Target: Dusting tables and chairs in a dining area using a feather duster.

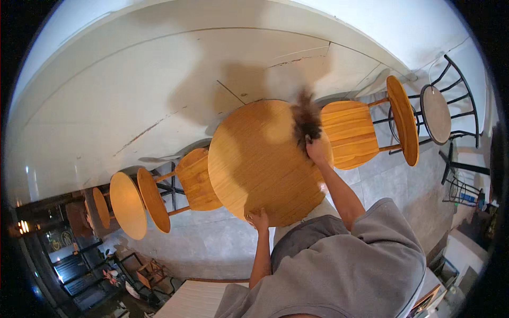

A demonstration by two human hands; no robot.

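Observation:
A round wooden table (262, 159) stands before me, its far edge close to the pale wall. My right hand (317, 151) grips a dark brown feather duster (308, 113) by its near end, over the right side of the tabletop. The duster's feathers are blurred and reach past the table's far right edge. At the near left edge, my left hand (258, 219) holds the table's rim, with its fingers on the top surface. Under that edge the rest of its grip is hidden.
A wooden chair (350, 135) stands right of the table, another wooden chair (197, 181) left of it. Farther left is a second round table (128, 204). A black metal chair (469, 95) stands far right. Behind the table, the wall (151, 99) bears scuffs.

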